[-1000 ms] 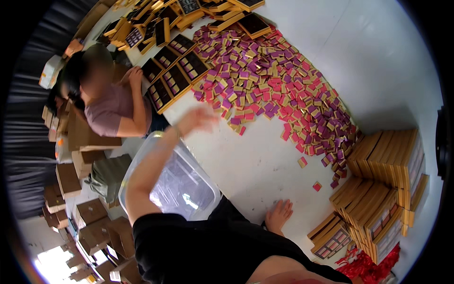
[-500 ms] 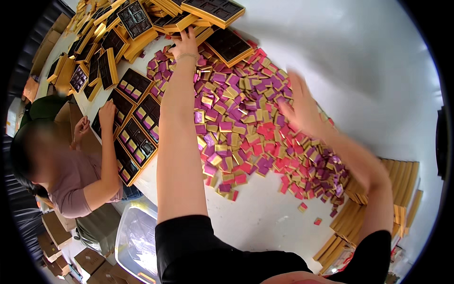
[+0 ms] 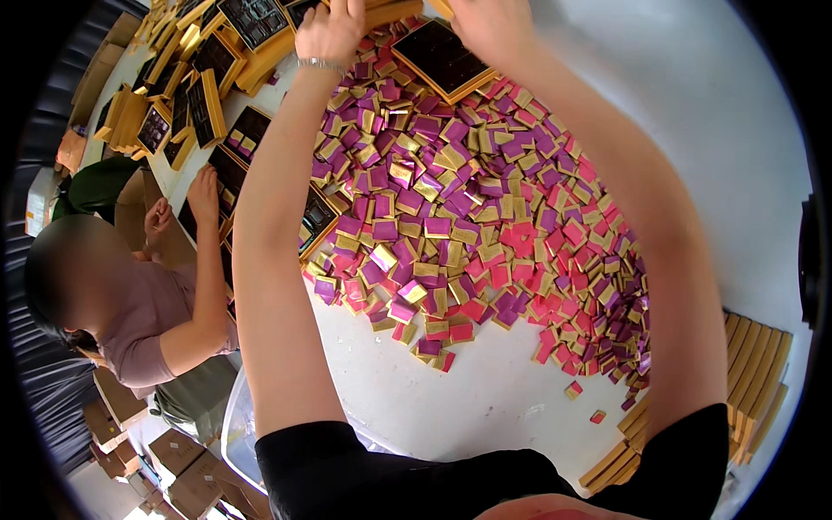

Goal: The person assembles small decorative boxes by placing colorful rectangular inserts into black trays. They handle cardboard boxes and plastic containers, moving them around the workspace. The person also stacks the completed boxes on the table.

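At the top edge of the view both my hands reach into the gold-sided boxes with black compartment trays. My left hand [image 3: 331, 36] has its fingers closed at the edge of a gold box [image 3: 393, 13], fingertips partly cut off. Opposite it, my right hand [image 3: 492, 33] grips a gold edge, thumb along it; the picture's rim hides the other fingers. Just below lies another gold box with a black tray [image 3: 440, 59], resting on a wide heap of small wrapped pieces [image 3: 433, 199] in purple, pink and gold.
At the left a co-worker's hand [image 3: 204, 192] is over partly filled trays [image 3: 248, 130]. More gold boxes [image 3: 208, 108] pile up at the far left. Stacked gold box parts [image 3: 754, 364] stand at the near right. A clear plastic bin [image 3: 236, 433] sits below the table [image 3: 416, 399].
My right hand has swung from above the heap up and left to the gold boxes. My left hand has shifted up slightly. The view has moved, so the heap appears lower.
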Tool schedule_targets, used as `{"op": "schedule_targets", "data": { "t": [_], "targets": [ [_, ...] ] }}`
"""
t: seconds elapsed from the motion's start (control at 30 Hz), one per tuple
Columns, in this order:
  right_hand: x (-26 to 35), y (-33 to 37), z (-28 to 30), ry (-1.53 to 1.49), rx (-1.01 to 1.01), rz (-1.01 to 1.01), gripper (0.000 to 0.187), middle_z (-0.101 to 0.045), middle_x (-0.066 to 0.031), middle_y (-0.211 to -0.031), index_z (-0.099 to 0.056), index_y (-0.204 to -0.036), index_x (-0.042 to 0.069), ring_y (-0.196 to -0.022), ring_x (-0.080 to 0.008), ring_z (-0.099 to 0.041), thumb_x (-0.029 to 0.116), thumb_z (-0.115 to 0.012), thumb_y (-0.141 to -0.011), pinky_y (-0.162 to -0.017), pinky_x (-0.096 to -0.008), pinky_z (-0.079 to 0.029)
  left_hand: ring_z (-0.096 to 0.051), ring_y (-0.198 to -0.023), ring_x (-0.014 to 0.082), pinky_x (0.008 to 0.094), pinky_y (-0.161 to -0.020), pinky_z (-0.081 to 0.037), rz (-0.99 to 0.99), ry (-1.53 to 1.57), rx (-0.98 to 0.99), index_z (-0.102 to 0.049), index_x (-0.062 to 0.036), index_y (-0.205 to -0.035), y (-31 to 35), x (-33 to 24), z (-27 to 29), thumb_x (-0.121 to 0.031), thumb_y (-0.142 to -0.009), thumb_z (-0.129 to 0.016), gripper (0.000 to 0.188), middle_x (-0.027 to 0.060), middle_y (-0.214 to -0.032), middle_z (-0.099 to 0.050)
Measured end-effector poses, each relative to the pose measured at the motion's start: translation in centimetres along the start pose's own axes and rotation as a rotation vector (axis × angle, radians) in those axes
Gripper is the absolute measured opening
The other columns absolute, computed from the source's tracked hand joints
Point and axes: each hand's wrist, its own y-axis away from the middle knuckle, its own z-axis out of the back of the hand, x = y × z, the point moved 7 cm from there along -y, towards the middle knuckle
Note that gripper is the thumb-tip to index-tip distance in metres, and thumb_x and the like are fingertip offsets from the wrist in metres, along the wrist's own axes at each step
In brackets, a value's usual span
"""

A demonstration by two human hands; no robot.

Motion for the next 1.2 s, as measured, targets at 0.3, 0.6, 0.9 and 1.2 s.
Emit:
{"op": "schedule_targets", "data": {
  "t": [0.3,0.6,0.9,1.2],
  "targets": [
    [3.3,19.6,28.6,-0.189,0.192,-0.131,0.029,-0.058,-0.0031,-0.125,-0.063,-0.1,0.015,-0.111,-0.03,-0.052,0.009,-0.063,-0.071,-0.093,-0.0528,-0.036,-0.063,-0.085,0.0368,0.0432,-0.075,-0.054,-0.17,0.567,-0.085,-0.058,-0.0033,-0.095,6.7,-14.6,26.0,-0.009,-0.079,-0.062,0.017,0.0149,-0.105,-0.062],
    [11.9,45.2,54.8,-0.461,0.469,-0.634,0.041,-0.06,-0.0075,-0.121,-0.064,-0.107,0.01,-0.116,-0.0328,-0.052,-0.001,-0.066,-0.068,-0.106,-0.0555,-0.032,-0.062,-0.1,0.0359,0.0455,-0.087,-0.05,-0.231,1.07,0.37,-0.056,-0.0088,-0.102,25.3,-30.8,51.5,-0.011,-0.075,-0.066,0.029,0.0113,-0.118,-0.061],
    [13.0,61.6,63.5,-0.45,0.639,-0.777,0.066,-0.05,-0.0101,-0.134,-0.061,-0.12,0.016,-0.126,-0.0366,-0.043,-0.015,-0.059,-0.062,-0.098,-0.0424,-0.043,-0.033,-0.131,0.0417,0.0649,-0.092,-0.038,-0.313,0.797,0.909,-0.046,-0.0153,-0.126,35.9,-31.9,50.1,-0.012,-0.072,-0.066,0.058,0.0008,-0.147,-0.033],
    [12.1,60.5,54.6,-0.435,0.704,-0.677,0.047,-0.052,-0.009,-0.13,-0.063,-0.111,0.01,-0.121,-0.0297,-0.047,-0.007,-0.058,-0.068,-0.102,-0.0389,-0.04,-0.031,-0.132,0.0417,0.0396,-0.102,-0.042,-0.124,0.647,0.826,-0.03,0.0022,-0.134,30.5,-35.6,42.2,-0.017,-0.063,-0.083,0.091,0.0198,-0.147,-0.023]
  ]
}}
